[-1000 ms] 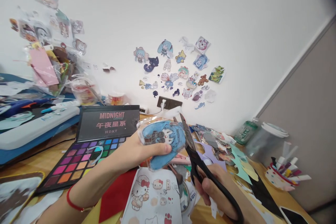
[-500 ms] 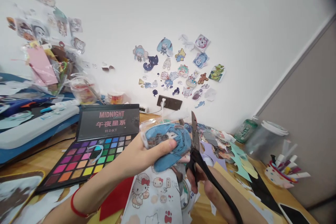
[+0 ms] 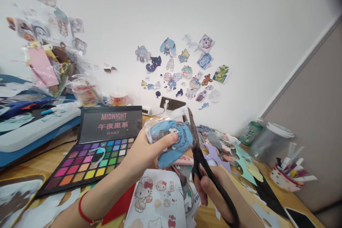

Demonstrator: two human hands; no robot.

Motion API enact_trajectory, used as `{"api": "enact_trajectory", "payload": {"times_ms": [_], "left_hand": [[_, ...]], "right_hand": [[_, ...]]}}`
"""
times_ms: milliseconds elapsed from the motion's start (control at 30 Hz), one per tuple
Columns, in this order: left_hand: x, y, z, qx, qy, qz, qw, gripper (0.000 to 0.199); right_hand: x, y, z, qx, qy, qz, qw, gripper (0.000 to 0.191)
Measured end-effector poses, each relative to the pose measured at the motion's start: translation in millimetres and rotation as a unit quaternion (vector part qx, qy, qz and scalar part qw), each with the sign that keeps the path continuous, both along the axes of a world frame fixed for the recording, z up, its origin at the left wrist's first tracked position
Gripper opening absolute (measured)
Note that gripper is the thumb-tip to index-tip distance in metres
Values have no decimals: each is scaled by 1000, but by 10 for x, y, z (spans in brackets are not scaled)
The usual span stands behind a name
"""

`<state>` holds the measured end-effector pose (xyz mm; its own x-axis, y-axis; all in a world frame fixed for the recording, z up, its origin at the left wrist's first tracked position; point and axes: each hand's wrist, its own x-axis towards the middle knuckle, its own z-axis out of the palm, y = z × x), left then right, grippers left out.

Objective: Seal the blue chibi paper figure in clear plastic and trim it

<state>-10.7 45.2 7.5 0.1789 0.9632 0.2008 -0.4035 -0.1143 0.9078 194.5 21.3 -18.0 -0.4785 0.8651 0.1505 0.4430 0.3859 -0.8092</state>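
Note:
My left hand grips a blue-haired cartoon cutout with a clear film border, thumb flat on its front. Black-handled scissors are in my right hand, fingers through the handle loops. Their blades lie along the right edge of the cutout, pointing up. Whether the film sits between the blades is hard to make out. Below the cutout lies a white sheet printed with cartoon cats.
An open eyeshadow palette stands left on the wooden desk. Paper scraps and more cutouts are heaped at right, near a pen cup, a green can and a phone. Stickers cover the wall behind.
The cutout has turned slightly in my left hand and shifted a little. The scissor blades have swung left and up, closer against its right edge.

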Motion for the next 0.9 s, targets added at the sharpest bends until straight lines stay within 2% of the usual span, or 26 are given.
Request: {"api": "enact_trajectory", "payload": {"times_ms": [167, 300, 467, 633, 767, 900], "left_hand": [[12, -17, -17, 9, 9, -43, 999, 23], [28, -49, -38, 10, 12, -38, 999, 19], [93, -73, -64, -27, -69, -64, 995, 17], [213, -128, -82, -50, -124, -36, 990, 18], [236, -157, -71, -64, -105, 6, 992, 20], [150, -151, -44, -33, -62, -17, 997, 19]], "right_hand": [[11, -11, 44, -2, 13, 24, 1000, 60], [18, -41, 116, 22, 1, 22, 1000, 56], [-14, -41, 62, 62, -4, -14, 998, 58], [-77, -44, -68, 55, 15, -53, 997, 54], [-163, -53, -35, 47, 47, -56, 996, 56], [-159, -36, -55, 45, 59, -30, 997, 55]]}}
